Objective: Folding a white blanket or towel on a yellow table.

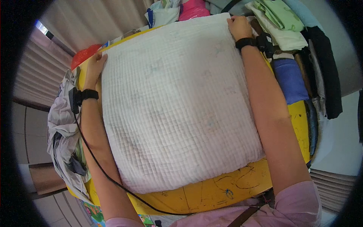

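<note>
A white crinkled muslin cloth lies spread in a near square over the yellow table, with faint stains or prints showing on it. At its far left corner, my left hand grips the edge between thumb and fingers. My right hand pinches the far right corner, its fingertips partly hidden behind the fabric. Both forearms run along the cloth's sides. The near edge looks thick and rounded, like a fold.
The yellow table bears pen scribbles. Crumpled clothes hang over its left side. Folded green cloth, a blue folded cloth and dark garments lie along the right. A red bag and pink bag sit beyond. A black cable crosses my left arm.
</note>
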The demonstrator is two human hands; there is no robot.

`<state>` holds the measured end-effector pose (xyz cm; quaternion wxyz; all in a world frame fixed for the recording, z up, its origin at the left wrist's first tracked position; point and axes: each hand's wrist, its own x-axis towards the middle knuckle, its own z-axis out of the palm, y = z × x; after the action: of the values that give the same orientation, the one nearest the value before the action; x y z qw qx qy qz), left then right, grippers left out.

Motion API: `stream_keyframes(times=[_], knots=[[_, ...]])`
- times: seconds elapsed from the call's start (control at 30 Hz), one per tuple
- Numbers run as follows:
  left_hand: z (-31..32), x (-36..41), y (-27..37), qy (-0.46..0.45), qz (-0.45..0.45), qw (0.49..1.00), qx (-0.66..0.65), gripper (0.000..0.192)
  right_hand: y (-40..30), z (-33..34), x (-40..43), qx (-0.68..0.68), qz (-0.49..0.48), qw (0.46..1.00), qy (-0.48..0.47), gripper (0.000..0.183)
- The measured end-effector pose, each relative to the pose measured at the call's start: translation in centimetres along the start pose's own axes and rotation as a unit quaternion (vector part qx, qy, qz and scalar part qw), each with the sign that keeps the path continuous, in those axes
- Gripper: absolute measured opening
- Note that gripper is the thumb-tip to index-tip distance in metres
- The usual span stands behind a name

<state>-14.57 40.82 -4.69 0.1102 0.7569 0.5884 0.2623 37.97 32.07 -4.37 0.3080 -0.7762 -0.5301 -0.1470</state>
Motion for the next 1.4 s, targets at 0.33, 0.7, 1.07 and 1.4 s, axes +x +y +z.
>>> stream_keyframes(times=[0.33,0.7,1.07,1.4], knots=[[1.1,-0.6,1.8,0.051,0.037,0.995,-0.073,0.036,0.5,-0.5,0.8,0.053,0.014,0.992,0.116,0.024],[1.9,0.6,1.5,0.130,0.053,0.986,0.093,0.042,-4.8,-3.8,-0.1,0.080,-0.089,0.980,0.162,0.025],[5.7,-8.4,16.7,0.088,0.188,0.977,-0.052,0.043,-17.3,0.6,-14.4,0.092,-0.241,0.962,-0.086,0.049],[3.5,-10.7,8.8,-0.010,0.204,0.968,0.145,0.050,-8.2,-1.3,-10.2,-0.016,-0.169,0.979,-0.112,0.055]])
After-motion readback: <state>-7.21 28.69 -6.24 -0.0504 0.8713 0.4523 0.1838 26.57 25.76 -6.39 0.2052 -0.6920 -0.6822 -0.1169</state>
